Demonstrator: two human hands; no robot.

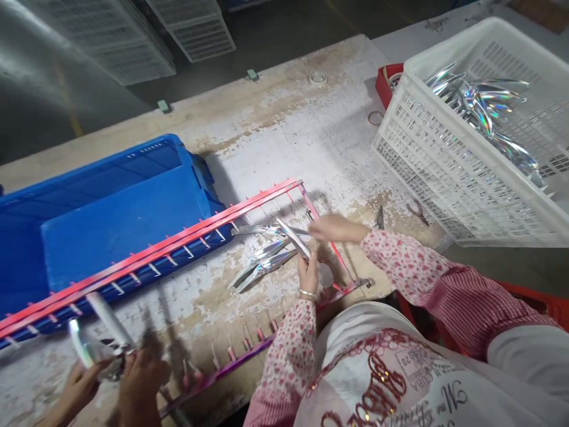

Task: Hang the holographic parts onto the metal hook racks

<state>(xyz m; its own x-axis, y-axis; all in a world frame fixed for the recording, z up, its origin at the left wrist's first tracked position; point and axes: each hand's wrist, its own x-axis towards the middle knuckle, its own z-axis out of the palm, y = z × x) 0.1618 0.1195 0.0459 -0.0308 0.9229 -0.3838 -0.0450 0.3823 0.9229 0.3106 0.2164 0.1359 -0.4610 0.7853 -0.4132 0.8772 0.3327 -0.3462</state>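
Observation:
My left hand point(307, 271) is closed around the lower end of a slim silvery-white piece point(293, 238), which slants up to the left. My right hand point(336, 229) is beside its upper right, smeared by motion, so its fingers cannot be read. Several shiny, rainbow-reflecting silver blade-shaped pieces point(271, 261) lie on the worn table just left of my left hand. Around them runs a long pink-red frame point(178, 240) with rows of small pegs. A whitish round thing point(326, 275) shows partly behind my left hand.
At lower left, a co-worker's hands point(144, 367) handle a shiny silver piece point(82, 344) near a white tube point(109, 319). A blue crate point(111, 237) stands at left. A white basket point(448, 166) at right holds silver pieces. Pliers point(418, 212) and a tape roll point(318, 77) lie on the table.

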